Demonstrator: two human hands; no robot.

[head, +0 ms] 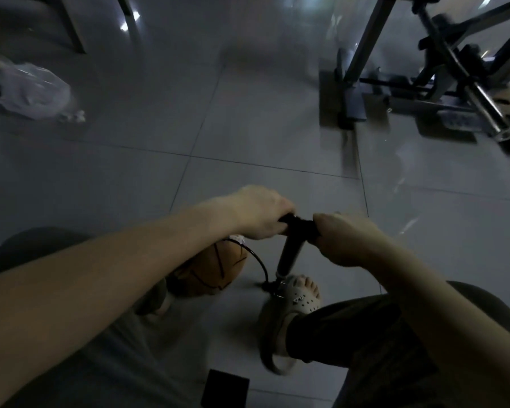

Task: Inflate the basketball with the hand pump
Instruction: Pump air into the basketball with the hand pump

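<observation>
The left grip (259,214) and the right grip (345,240) each curl tightly round one end of the black handle (299,225) of the hand pump (290,254). The pump stands nearly upright on the tiled floor (248,136), its base just beside the toes of a foot in a pale clog (299,297). A thin black hose (259,262) arcs from the base to the orange basketball (209,275), which rests on the floor just left of the pump, partly hidden by the left forearm. A crumpled plastic bag (33,92) lies far left, and a metal frame (424,69) stands far right.
</observation>
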